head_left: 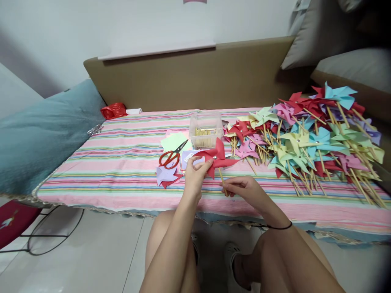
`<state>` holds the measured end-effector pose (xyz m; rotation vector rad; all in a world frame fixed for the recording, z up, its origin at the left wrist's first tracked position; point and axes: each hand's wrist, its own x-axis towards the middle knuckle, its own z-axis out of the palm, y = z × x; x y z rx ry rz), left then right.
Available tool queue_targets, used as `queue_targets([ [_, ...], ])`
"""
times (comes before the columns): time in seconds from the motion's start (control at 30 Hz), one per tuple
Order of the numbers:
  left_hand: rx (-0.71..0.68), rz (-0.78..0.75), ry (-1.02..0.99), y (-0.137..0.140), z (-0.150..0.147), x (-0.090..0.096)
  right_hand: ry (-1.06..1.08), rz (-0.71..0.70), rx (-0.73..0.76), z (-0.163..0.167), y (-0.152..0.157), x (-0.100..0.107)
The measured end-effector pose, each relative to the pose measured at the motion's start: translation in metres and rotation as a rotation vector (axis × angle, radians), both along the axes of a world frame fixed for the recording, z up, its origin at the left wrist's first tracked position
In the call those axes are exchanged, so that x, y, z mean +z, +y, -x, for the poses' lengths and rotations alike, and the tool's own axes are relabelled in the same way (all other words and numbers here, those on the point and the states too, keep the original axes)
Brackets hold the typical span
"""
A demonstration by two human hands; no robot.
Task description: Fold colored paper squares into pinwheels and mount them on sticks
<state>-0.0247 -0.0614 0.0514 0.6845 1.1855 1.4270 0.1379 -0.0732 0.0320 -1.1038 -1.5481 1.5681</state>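
Note:
A red paper pinwheel (218,151) on a thin wooden stick (221,176) is held up between my hands, its blades facing me. My left hand (195,173) pinches the pinwheel's left side near the centre. Lower down, my right hand (238,187) has its fingers closed around the stick's bottom part. Just left of my left hand lie orange-handled scissors (172,156), resting on pale green paper sheets (174,142). Purple cut paper (166,174) and a red piece lie below the scissors. Behind the pinwheel stands a clear plastic box (206,129) containing short wooden sticks.
Finished pinwheels (317,140) in several colours are heaped on the right of the striped cloth (116,162). A red plastic bag (113,110) sits at the back left, near a blue-covered armrest (58,126). A brown backrest (189,81) rises behind.

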Motion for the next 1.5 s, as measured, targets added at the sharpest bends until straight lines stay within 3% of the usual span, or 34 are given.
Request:
queue_targets([
  [0.23, -0.405, 0.001, 0.004, -0.006, -0.014, -0.005, 0.082, -0.095, -0.17, 0.0, 0.006, -0.006],
  [0.37, -0.332, -0.003, -0.056, -0.006, -0.023, -0.008, 0.146, -0.055, -0.207, 0.002, 0.008, -0.009],
  [0.57, -0.118, -0.032, -0.06, 0.0, -0.022, -0.014, 0.155, 0.117, -0.23, 0.007, 0.006, -0.007],
  [0.7, -0.086, -0.03, -0.048, 0.0, -0.022, -0.017, 0.119, 0.082, -0.191, 0.009, 0.006, -0.01],
  [0.87, -0.126, -0.011, -0.038, 0.0, -0.021, -0.015, 0.107, 0.031, -0.258, 0.007, 0.009, -0.016],
  [1.03, -0.021, 0.022, -0.016, 0.002, -0.014, -0.014, 0.09, 0.002, -0.29, 0.003, 0.01, -0.02],
  [1.37, 0.037, 0.085, -0.155, 0.007, -0.015, -0.012, 0.1, -0.028, -0.376, 0.001, 0.014, -0.021],
  [1.5, -0.021, 0.139, -0.285, 0.008, -0.019, -0.012, 0.116, -0.099, -0.453, -0.003, 0.015, -0.011],
])
